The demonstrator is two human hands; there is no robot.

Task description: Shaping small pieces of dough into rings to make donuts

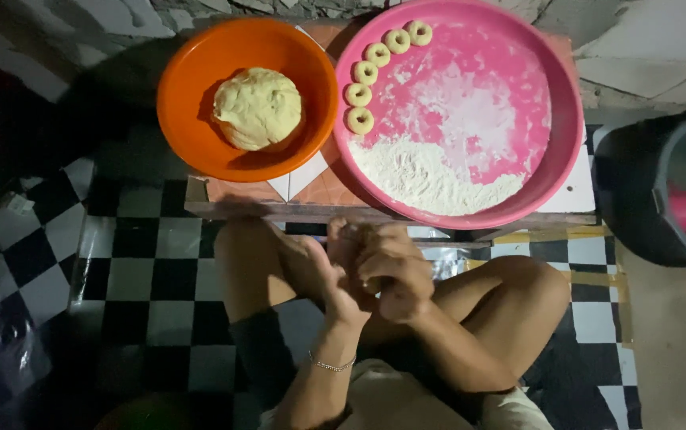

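Checkered floor (144, 279), low wooden table (279, 209) — dim light

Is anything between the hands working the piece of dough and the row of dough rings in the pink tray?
Nothing visible blocks the way. The left hand and right hand are pressed together just below the pink tray; only its near rim and a flour pile lie before the dough rings.

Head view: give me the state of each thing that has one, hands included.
Left hand: pressed against the right; whether it holds anything cannot be told.
Right hand: closed against the left.
Dough ball: whole lump, sitting in the orange bowl.
Pink tray: floured, with a flour heap at its near edge.
Dough rings: six, shaped, lined along the tray's left rim.
Dark bucket: upright, open.
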